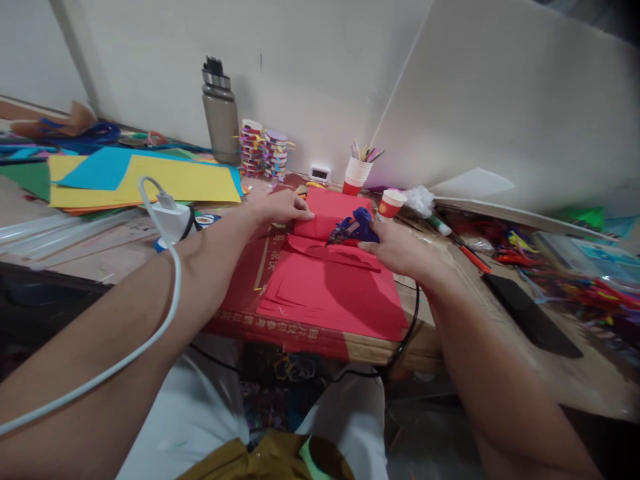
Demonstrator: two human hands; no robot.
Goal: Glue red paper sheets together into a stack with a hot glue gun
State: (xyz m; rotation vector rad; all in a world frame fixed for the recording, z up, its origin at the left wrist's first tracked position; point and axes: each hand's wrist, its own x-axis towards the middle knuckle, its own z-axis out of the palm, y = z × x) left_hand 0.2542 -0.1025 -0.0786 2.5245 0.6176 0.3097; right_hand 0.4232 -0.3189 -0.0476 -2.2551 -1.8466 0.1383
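Observation:
Red paper sheets [330, 287] lie on a large red book [250, 293] at the table's front edge. My left hand [283, 207] rests with its fingers flat on a rolled or folded piece of red paper [333, 213] at the far end of the sheets. My right hand [397, 250] grips a blue glue gun [355, 227], whose nozzle points left toward the fold of the red paper. The gun's black cable [413, 320] runs down over the table edge.
A white charger and cable [170, 220] lie across my left forearm. Yellow and blue paper sheets [145, 177] are stacked on the left. A grey bottle [220, 113], stacked paper cups [357, 173], a small red cup [391, 203] and a black phone [530, 313] stand around.

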